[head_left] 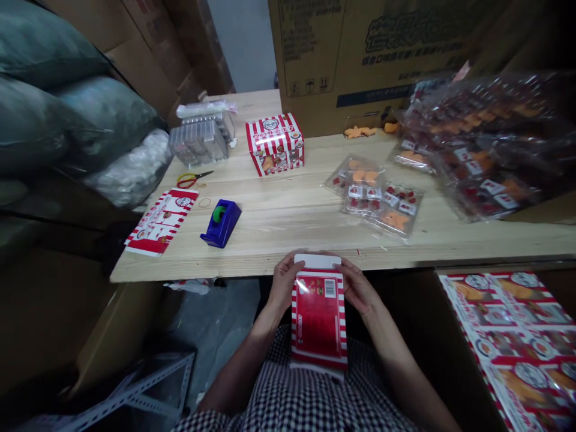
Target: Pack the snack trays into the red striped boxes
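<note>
A red-and-white striped carton lies upright against my lap, its printed red panel with a barcode facing me. My left hand pinches its upper left corner, and my right hand grips the upper right corner. Between the fingers a white end flap sticks up near the table's front edge. Beyond the hands, a blue tape dispenser with a green core stands on the table. To its left is a flat red-and-white carton. Farther back sits a folded striped box with windows.
Scissors and clear plastic cases are at the left of the wooden table. Clear packs with orange pieces lie right of centre, near a large pile of packs. Boxed goods stand lower right; a big cardboard box is behind.
</note>
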Motion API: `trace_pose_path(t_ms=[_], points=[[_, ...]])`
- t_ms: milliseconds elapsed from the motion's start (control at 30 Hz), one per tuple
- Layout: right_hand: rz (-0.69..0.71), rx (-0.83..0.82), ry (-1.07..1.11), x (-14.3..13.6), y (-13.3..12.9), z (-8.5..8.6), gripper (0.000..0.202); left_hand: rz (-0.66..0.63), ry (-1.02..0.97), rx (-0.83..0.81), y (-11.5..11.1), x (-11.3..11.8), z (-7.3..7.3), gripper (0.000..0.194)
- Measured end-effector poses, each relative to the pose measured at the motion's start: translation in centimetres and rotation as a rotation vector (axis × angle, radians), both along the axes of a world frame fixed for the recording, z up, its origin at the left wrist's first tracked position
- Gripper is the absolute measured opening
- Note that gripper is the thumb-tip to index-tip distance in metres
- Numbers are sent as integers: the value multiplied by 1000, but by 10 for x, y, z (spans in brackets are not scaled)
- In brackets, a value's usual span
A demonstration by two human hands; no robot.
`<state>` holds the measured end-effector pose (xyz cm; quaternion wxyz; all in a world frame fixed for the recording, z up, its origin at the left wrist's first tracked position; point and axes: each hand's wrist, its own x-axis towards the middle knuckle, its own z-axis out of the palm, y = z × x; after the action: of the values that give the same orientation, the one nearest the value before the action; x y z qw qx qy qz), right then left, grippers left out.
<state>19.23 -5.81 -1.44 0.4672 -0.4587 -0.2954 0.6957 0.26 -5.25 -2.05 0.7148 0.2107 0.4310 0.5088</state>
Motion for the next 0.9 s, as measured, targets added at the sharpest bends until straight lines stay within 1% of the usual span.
trace_pose_path(t_ms=[100,167,233,333,433,500,567,600,667,700,767,833,900], points=[[49,-4,-6,-1,5,2,33,-50,-1,17,2,-1,3,37],[88,13,-6,-2,9,7,34,-100,-20,43,4,-1,5,32],[105,30,-3,-2,10,11,33,-120,-35,61,5,-2,6,26],[103,43,-5,2,3,14,26,-101,-10,106,4,-2,6,14],[118,37,20,9,-8,13,22,-110,18,131,0,-4,4,9],[133,24,81,14,-13,13,27,-136,40,132,-2,-7,5,12],[138,25,120,17,-16,14,35,-173,73,170,-4,-11,6,18],[140,28,110,18,-17,14,36,-199,89,199,-5,-12,8,24],[128,47,35,19,-20,14,31,-251,140,247,-8,-14,10,35],[120,57,-5,18,-22,14,26,-273,174,256,-10,-15,11,36],[101,77,-43,17,-24,14,19,-296,233,254,-12,-16,13,30],[109,101,-51,18,-24,14,23,-318,256,253,-12,-18,15,28],[168,106,-85,19,-21,16,31,-376,279,270,-7,-21,17,32]])
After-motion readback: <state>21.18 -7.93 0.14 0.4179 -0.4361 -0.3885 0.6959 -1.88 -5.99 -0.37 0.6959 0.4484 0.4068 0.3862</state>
